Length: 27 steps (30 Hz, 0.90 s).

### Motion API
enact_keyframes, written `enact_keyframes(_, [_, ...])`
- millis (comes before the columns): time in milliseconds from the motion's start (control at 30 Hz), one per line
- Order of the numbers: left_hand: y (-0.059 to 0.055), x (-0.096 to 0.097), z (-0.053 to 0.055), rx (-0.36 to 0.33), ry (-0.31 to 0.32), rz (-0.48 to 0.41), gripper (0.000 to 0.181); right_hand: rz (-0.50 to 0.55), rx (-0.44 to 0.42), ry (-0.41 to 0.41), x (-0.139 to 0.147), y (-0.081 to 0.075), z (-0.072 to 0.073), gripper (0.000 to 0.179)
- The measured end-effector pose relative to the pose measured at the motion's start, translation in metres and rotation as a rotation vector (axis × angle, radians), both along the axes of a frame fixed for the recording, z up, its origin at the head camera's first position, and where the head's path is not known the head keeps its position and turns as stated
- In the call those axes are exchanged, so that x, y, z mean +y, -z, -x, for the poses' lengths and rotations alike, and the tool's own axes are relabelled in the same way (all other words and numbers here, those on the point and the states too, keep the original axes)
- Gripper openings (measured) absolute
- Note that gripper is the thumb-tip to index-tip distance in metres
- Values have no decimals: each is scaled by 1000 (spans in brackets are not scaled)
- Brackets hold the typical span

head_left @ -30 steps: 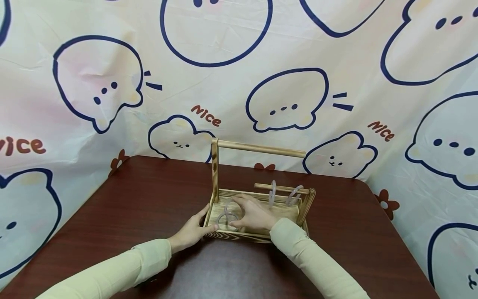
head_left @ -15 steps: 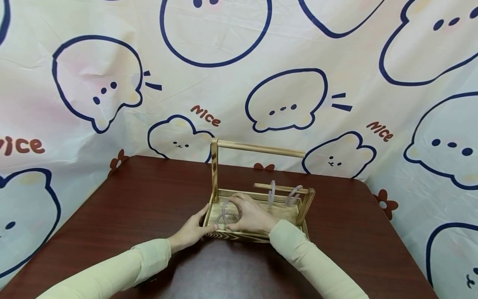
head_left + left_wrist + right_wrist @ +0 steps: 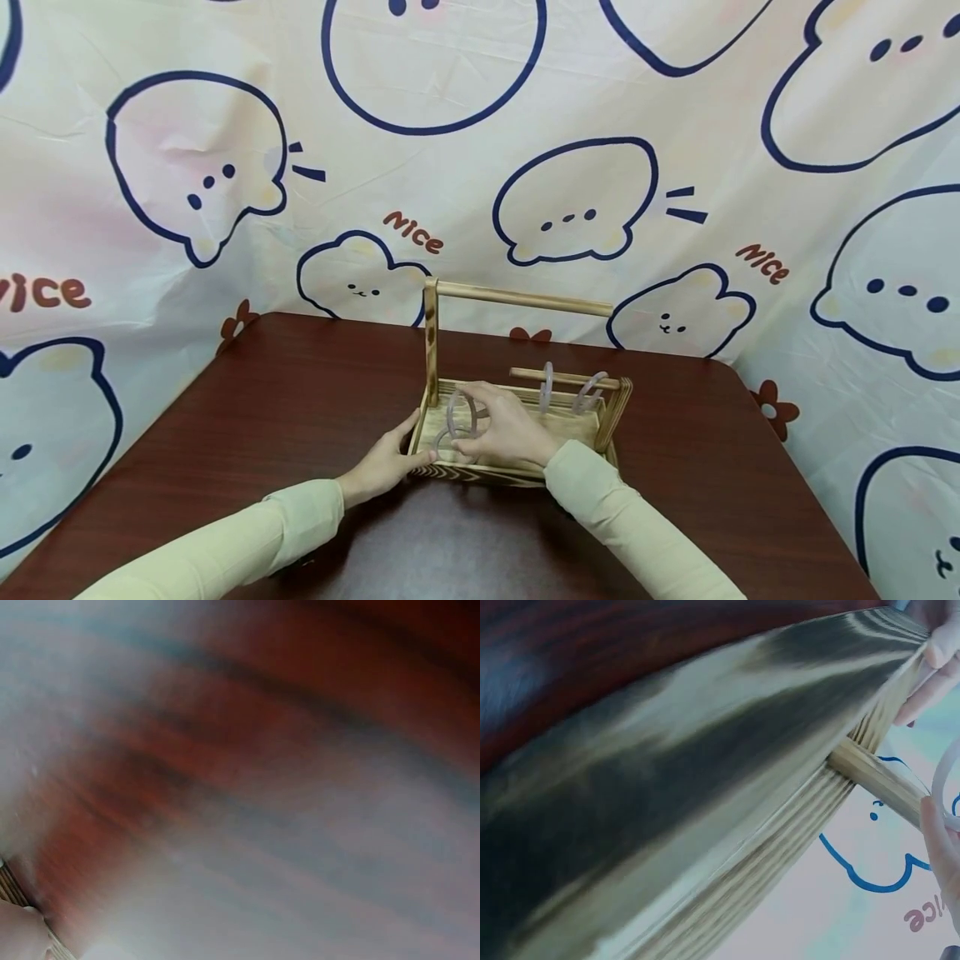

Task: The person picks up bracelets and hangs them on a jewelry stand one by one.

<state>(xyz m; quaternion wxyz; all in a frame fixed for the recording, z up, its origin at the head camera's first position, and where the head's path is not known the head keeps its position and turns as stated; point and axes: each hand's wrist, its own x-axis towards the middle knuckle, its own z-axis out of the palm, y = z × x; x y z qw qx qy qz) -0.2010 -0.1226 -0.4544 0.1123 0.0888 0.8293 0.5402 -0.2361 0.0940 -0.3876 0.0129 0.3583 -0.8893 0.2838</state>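
Note:
A wooden stand with a tray base (image 3: 517, 480) rests on the table, with a tall bar at its left and a short bar (image 3: 525, 372) at its right. My left hand (image 3: 381, 463) grips the tray's left front corner, thumb at the rim. Over the tray, my right hand (image 3: 506, 427) pinches a translucent bangle (image 3: 452, 410), raised upright. Another bangle (image 3: 439, 442) lies in the tray below, partly hidden. Two more bangles hang on the short bar, one bangle (image 3: 547, 386) nearer the middle and one (image 3: 589, 393) further right. The right wrist view shows the pinched bangle (image 3: 943, 776) beside fingers.
The tall bar (image 3: 525, 298) crosses above the tray's back. The dark red-brown table (image 3: 322, 383) spreads around the stand. Behind it hangs a cloth (image 3: 465, 183) with cartoon outlines. The left wrist view is mostly blurred.
My right hand has lifted one bangle slightly off the tray floor and turned it more upright. The left hand and the stand stay in place.

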Motion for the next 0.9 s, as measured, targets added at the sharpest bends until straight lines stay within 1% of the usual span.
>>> enact_keyframes(100, [0,0,0,-1,-3,-4,81,83,-20,6,1,-3,-1,77])
enact_keyframes(167, [1,0,0,-6,-4,-7,81,119,-26,18,3,-6,-3,77])
enact_keyframes(267, [1,1,0,-12,-3,-11,82,140,-40,46,4,-10,-4,78])
enact_keyframes(400, [1,1,0,-7,-3,-12,82,139,-56,80,8,-13,-6,79])
enact_keyframes(567, [0,2,1,6,-17,-3,82,221,-113,69,14,-13,-8,79])
enact_keyframes(633, [0,2,1,10,-12,1,82,255,-131,63,16,-15,-10,78])
enact_keyframes(767, [-1,2,1,4,-14,0,81,275,-123,60,22,-20,-14,76])
enact_keyframes(900, [0,1,0,10,-14,-3,81,309,-101,44,31,-30,-17,74])
